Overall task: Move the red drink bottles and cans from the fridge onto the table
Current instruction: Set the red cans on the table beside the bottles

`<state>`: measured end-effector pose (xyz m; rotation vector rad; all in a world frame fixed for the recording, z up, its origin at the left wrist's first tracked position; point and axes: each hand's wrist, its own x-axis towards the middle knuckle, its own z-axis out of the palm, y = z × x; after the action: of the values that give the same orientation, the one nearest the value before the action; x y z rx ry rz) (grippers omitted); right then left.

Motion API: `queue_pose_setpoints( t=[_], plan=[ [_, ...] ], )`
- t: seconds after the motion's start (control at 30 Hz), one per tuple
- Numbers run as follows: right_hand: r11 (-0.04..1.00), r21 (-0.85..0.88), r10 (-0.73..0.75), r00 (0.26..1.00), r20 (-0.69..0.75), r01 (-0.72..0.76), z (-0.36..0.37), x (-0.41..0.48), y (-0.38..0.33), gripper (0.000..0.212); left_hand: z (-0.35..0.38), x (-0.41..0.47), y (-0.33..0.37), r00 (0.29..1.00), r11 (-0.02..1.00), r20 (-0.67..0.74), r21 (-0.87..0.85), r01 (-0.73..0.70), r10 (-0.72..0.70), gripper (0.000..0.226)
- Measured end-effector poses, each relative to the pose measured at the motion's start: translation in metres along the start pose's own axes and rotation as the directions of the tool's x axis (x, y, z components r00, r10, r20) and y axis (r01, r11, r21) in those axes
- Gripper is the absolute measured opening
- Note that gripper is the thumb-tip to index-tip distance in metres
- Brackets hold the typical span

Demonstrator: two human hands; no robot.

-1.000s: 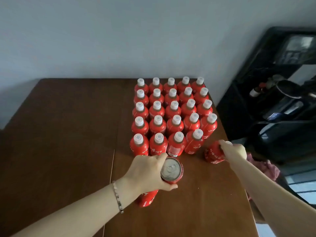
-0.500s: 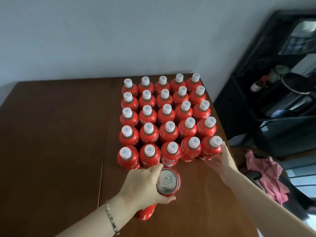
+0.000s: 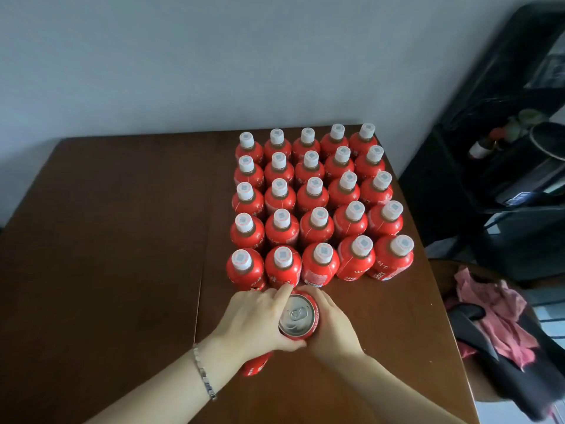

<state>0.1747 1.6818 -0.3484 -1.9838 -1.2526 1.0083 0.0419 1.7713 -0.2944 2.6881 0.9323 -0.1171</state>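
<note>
Forearms are framed at 6 o'clock, with a metal bracelet [image 3: 204,374] worn on the left wrist. A red can [image 3: 298,316] is gripped between both hands at the near middle of the brown surface [image 3: 122,240]. The left hand [image 3: 253,322] is curled round it from 9 o'clock, with the index finger laid on the far rim and the thumb across the near side, while the right hand [image 3: 330,325] is wrapped round it from 3 o'clock. The can's silver top, with its pull tab, is turned up toward the camera. Whether the can is set down or lifted cannot be told. A red printed piece [image 3: 255,364] is seen under the left wrist, at 7 o'clock from the can top; whether it belongs to this can or to a second one cannot be told. Just beyond the hands, at 12 o'clock, red bottles [image 3: 315,209] with white caps are stood upright in five rows of five, packed close together on the right half of the surface and reaching to its far edge. Off the surface's right edge, at 3 o'clock, a pink cloth [image 3: 495,313] is draped over something dark. Farther back, at 2 o'clock, a black shelf unit [image 3: 504,148] is seen against the pale wall [image 3: 214,56]
</note>
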Motion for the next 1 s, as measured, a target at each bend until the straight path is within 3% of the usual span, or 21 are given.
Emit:
queue_pose_setpoints(
  t=[0.07,0.17,0.3,0.37,0.47,0.53,0.63,0.73,0.87,1.0],
  plan=[
    [0.999,-0.035,0.012,0.999,-0.041,-0.014,0.011,0.0,-0.003,0.066,-0.001,-0.005,-0.004,0.995,0.997,0.072,0.029,0.066,-0.068,0.088],
    [0.99,0.107,0.1,0.987,-0.126,-0.087,0.028,0.003,-0.004,0.07,0.002,-0.013,-0.016,0.977,0.978,0.052,0.033,0.205,-0.206,0.087],
    [0.964,0.193,0.222,0.954,-0.203,-0.183,0.046,0.006,-0.007,0.069,0.014,-0.019,-0.027,0.943,0.939,-0.05,-0.124,0.321,-0.329,0.057],
    [0.959,0.216,0.231,0.948,-0.217,-0.184,0.052,0.008,-0.009,0.068,0.019,-0.018,-0.031,0.918,0.894,-0.088,-0.283,0.348,-0.386,0.051],
    [0.937,0.275,0.28,0.935,-0.217,-0.217,0.059,0.012,-0.008,0.069,0.023,-0.024,-0.041,0.846,0.769,-0.119,-0.497,0.403,-0.52,0.07],
    [0.933,0.254,0.31,0.926,-0.214,-0.254,0.062,0.014,-0.005,0.073,0.027,-0.032,-0.049,0.782,0.65,-0.002,-0.557,0.516,-0.623,0.079],
    [0.931,0.251,0.321,0.924,-0.208,-0.267,0.065,0.015,-0.005,0.076,0.032,-0.036,-0.054,0.742,0.399,0.26,-0.71,0.581,-0.618,0.059],
    [0.924,0.256,0.331,0.931,-0.156,-0.285,0.063,0.016,-0.004,0.074,0.037,-0.036,-0.054,0.762,0.38,0.236,-0.755,0.535,-0.603,0.037],
    [0.91,0.108,0.408,0.912,-0.047,-0.401,0.063,0.015,0.003,0.067,0.04,-0.039,-0.051,0.754,0.357,0.216,-0.778,0.516,-0.62,0.04],
    [0.881,-0.24,0.448,0.883,0.14,-0.408,0.047,0.01,-0.003,0.052,0.037,-0.038,-0.051,0.777,0.428,0.25,-0.718,0.549,-0.578,0.048]
  ],
)
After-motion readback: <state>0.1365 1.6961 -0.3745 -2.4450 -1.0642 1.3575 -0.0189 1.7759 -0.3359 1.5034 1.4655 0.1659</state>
